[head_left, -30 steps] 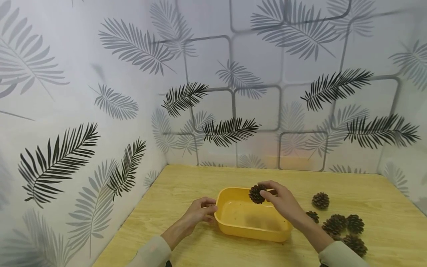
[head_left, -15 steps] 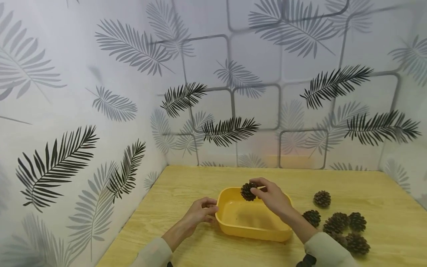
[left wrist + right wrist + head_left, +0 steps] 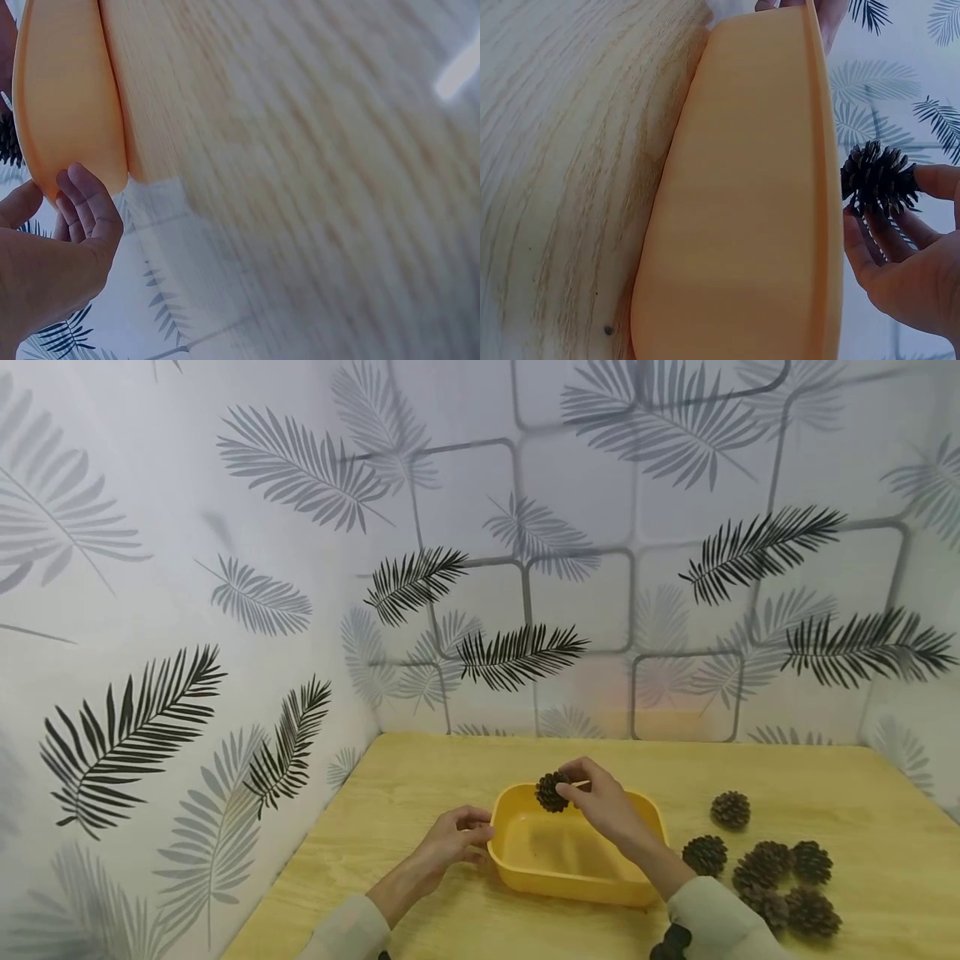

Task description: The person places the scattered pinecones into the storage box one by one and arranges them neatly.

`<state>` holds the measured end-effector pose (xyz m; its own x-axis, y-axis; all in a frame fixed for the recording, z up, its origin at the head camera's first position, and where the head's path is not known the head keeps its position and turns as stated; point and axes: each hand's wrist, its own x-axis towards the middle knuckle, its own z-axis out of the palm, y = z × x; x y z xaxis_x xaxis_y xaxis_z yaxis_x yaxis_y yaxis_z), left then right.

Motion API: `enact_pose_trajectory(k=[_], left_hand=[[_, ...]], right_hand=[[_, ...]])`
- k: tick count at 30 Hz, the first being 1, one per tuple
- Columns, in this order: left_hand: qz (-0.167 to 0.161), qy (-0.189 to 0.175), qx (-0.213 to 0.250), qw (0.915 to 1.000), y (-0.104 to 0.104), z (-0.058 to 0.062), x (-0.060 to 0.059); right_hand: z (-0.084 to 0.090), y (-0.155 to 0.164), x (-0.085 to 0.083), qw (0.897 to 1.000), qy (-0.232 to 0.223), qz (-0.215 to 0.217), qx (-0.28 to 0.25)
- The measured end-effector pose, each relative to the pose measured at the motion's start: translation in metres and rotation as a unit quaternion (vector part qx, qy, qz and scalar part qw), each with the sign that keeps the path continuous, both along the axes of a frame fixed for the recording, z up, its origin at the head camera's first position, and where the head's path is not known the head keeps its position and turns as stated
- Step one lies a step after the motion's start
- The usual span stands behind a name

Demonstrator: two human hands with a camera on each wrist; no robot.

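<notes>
Pinecone, dark brown and scaly [image 3: 552,792], pinched in right-hand grip [image 3: 600,806] over yellow plastic tub's [image 3: 525,877] far-left corner; left hand [image 3: 450,843] holds tub's near-left rim.

Wooden table [image 3: 450,777], yellow tub [image 3: 525,877], loose pinecones [image 3: 772,868]

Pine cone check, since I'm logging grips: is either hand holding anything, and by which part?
The right hand pinches a pine cone by its scaly sides, above the yellow tub. The left hand grips the tub's left rim.

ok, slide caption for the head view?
Right hand holds brown pine cone over yellow plastic tub; left hand grips its rim.
</notes>
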<state>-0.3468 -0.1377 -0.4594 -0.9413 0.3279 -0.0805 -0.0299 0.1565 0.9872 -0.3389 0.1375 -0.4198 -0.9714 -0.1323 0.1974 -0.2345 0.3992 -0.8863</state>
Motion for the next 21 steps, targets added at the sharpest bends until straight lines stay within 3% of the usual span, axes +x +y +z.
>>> enact_pose_trajectory(k=[8, 21], left_hand=[[0.003, -0.017, 0.006, 0.9998, 0.001, -0.004, 0.000], [0.001, -0.003, -0.001, 1.0000, 0.001, 0.000, 0.002]], right_hand=[[-0.009, -0.008, -0.004, 1.000, -0.004, -0.012, -0.004], [-0.015, -0.020, -0.015, 1.000, -0.019, -0.017, -0.001]])
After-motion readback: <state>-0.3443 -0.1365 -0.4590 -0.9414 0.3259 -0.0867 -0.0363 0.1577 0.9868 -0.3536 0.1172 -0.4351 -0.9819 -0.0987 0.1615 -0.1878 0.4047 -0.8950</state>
